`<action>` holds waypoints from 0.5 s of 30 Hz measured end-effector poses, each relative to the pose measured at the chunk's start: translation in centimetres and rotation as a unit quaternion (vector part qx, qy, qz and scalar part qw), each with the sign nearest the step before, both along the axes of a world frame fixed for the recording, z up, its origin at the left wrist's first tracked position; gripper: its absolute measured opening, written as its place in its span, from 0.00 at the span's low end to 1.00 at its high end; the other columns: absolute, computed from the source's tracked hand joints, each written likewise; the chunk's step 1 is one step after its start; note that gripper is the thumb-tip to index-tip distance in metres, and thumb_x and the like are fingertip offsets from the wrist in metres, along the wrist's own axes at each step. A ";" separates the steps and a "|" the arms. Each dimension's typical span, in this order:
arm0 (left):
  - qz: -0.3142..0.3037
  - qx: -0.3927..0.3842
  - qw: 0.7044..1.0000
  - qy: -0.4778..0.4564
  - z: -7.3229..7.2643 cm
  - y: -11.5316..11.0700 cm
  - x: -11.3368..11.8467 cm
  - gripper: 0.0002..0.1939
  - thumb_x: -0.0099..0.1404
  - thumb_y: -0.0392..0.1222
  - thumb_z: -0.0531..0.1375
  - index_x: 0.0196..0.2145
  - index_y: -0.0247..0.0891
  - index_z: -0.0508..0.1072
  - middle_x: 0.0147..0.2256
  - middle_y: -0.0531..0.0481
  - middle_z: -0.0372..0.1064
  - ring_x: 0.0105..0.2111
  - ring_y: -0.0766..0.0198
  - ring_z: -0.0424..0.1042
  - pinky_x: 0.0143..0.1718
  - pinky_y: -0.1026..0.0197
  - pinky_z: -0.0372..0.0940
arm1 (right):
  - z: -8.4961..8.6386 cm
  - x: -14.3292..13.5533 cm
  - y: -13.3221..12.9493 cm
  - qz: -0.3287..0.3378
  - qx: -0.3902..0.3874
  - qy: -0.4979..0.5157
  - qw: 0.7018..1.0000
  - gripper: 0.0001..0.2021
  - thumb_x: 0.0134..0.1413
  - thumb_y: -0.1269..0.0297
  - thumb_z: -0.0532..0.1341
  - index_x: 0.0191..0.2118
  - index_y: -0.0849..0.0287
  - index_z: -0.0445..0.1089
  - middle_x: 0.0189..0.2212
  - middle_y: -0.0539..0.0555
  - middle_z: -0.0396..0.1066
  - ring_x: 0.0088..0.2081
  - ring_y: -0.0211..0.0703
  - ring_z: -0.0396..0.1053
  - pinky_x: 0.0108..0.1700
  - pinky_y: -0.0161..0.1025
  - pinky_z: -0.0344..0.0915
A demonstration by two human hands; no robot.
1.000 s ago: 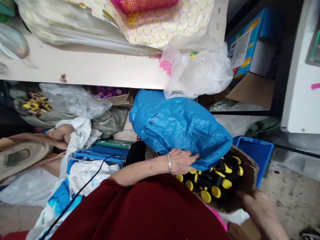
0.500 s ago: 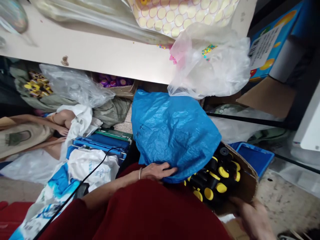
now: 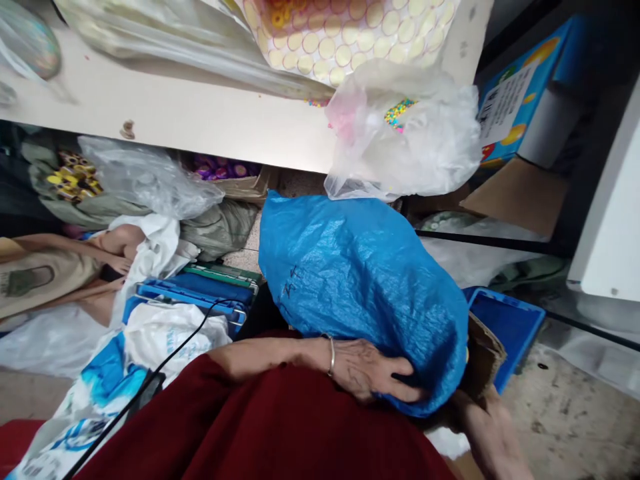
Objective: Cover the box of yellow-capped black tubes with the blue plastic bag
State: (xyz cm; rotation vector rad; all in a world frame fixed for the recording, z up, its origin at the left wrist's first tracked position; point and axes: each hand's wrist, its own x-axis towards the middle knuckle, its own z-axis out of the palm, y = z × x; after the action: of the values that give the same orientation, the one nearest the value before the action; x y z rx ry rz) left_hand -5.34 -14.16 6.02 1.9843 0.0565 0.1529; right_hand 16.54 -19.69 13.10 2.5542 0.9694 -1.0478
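Observation:
My left hand (image 3: 377, 370), with a bangle at the wrist, grips the rim of a large blue plastic bag (image 3: 345, 267) on my lap. Its fingers curl over the bag's edge. On the right, the bag's mouth lies over a cardboard box (image 3: 487, 353) and covers nearly all of its contents. My right hand (image 3: 487, 430) holds the near side of that box, low down, with its fingertips partly hidden.
A white table (image 3: 200, 120) stands ahead, with a clear bag of coloured beads (image 3: 405, 140) on its edge. Blue crates (image 3: 505, 327) stand at both sides. A seated person's arm (image 3: 95, 253) shows at left. A black cable (image 3: 165, 363) crosses white bags.
My left hand has moved right, drawing the blue bag's mouth over the box. The yellow-capped black items in the box are now nearly all covered. My right hand stays at the box.

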 end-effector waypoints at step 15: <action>0.040 -0.188 0.981 0.026 -2.8 -1.3 -0.7 0.34 0.57 0.44 0.57 0.61 0.40 0.57 0.62 0.42 0.50 0.52 0.53 0.67 0.50 0.59 0.66 | 0.0 1.0 0.9 -0.079 0.039 0.000 0.996 0.23 0.37 0.44 0.59 0.34 0.59 0.64 0.17 0.48 0.63 0.20 0.41 0.60 0.23 0.37 0.57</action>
State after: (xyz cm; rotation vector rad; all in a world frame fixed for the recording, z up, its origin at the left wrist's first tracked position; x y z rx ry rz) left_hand -6.03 -15.46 3.18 1.6080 0.1855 0.1319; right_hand 17.55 -18.80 13.06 2.7318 0.8343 -1.0710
